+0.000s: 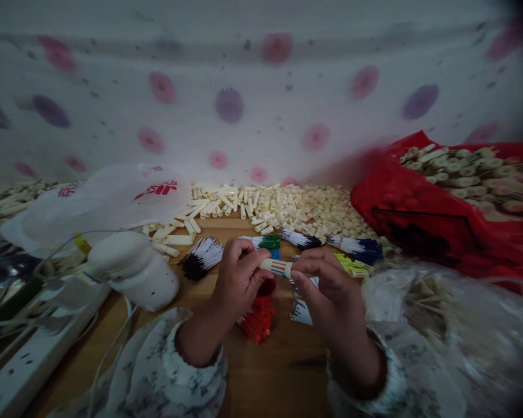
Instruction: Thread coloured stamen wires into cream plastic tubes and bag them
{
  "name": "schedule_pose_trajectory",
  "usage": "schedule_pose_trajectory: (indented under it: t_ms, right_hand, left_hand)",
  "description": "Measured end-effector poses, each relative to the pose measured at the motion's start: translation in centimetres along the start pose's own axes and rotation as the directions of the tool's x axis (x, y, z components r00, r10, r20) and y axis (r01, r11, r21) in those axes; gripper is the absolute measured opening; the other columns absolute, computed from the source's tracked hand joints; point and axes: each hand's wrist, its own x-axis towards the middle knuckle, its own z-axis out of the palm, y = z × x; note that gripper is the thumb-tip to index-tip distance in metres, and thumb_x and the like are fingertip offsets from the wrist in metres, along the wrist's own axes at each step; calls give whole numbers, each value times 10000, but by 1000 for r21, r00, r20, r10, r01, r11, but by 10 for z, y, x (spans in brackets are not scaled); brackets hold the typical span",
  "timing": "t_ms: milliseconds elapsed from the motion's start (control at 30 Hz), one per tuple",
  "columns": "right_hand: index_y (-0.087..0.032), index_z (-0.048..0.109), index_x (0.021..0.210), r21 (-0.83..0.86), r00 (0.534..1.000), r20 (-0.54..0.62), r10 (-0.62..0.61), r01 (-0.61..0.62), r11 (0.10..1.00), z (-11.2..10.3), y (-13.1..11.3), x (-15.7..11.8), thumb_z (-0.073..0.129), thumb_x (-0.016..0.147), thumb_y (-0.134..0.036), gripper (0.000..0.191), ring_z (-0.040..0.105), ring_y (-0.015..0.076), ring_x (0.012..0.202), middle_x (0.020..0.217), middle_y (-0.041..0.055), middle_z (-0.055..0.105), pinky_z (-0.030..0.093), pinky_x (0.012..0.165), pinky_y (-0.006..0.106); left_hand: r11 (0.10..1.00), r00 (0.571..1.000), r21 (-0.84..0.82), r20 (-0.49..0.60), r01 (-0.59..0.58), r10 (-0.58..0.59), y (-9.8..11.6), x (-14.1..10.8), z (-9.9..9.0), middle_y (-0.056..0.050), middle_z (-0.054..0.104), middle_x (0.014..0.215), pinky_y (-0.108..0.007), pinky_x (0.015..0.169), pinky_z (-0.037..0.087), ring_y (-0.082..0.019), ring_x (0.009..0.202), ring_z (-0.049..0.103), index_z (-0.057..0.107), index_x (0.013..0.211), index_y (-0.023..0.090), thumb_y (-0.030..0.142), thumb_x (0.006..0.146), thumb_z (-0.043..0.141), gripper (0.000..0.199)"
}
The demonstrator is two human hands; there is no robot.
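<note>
Between my two hands, held crosswise above the table, is a short cream multicolour pen barrel with red, blue and green strips showing in its slots. My left hand pinches its left end. At the right end, the thumb and fingers of my right hand close on it. Below and around my hands lie bundles of thin pen refills: red, black, green, dark blue and yellow. My hands partly cover the red and blue ones.
Cream pen parts are heaped along the back. A red bag full of pen pieces stands at the right, with a clear plastic bag before it. On the left are a white bag, a white rounded device and a power strip.
</note>
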Motion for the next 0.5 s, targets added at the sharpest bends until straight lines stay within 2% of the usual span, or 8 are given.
schedule_pose_trajectory:
  t_ms: [133,200,267,367,400,433,467,500]
  right_hand:
    - [-219,677,830,146,997,44,60,-65,987,4,3,-3,582,855,-187,103,557,166,922,947,36,569,450,816,327]
    - [-245,693,911,218,995,91,47,-66,974,1,6,-2,567,868,-185,146,555,166,975,1005,38,573,450,849,329]
    - [-275,692,975,263,996,84,28,-50,963,-6,9,2,558,877,-185,189,552,166,1018,1045,32,588,445,873,326]
    - [-270,683,965,196,999,-5,36,-34,980,-20,14,10,563,873,-195,168,580,157,955,987,18,633,452,836,305]
    - [-253,683,937,112,999,19,34,-36,993,-24,14,12,570,866,-197,145,593,152,895,932,15,648,456,796,290]
    - [-236,684,902,5,995,99,30,-31,1000,-27,14,13,575,857,-192,125,601,147,830,875,13,658,456,749,274]
    - [-219,685,861,-121,972,231,34,-5,993,-28,13,13,577,849,-183,115,601,144,771,824,12,664,448,704,262]
    - [-204,684,816,-251,921,384,57,45,967,-27,12,12,572,843,-170,121,599,144,726,781,13,667,436,668,255]
  left_hand:
    - [1000,1000,-14,1,14,-14,-3,-2,1,-55,451,902,-323,738,419,-197,837,480,651,992,181,512,931,392,424]
    - [997,999,-62,8,42,-41,-4,-1,1,-59,453,910,-318,747,415,-200,852,480,649,986,177,526,926,389,440]
    - [986,996,-142,50,87,-81,-6,0,1,-63,467,906,-319,758,411,-205,863,482,646,957,170,569,914,368,488]
    - [937,979,-298,137,184,-149,-10,2,1,-63,506,890,-328,800,401,-214,882,495,619,907,164,613,897,355,521]
    - [912,972,-345,151,224,-181,-12,3,2,-60,515,900,-328,815,398,-213,893,498,598,904,167,606,898,371,494]
    - [885,966,-393,159,251,-204,-14,3,2,-54,512,905,-321,815,399,-209,893,500,575,916,172,606,894,388,473]
    - [860,962,-432,168,270,-217,-15,3,3,-45,506,897,-312,805,400,-203,881,498,555,901,176,617,883,404,467]
    - [838,957,-464,177,287,-230,-16,3,3,-35,496,882,-301,788,401,-196,861,493,535,882,180,626,867,432,458]
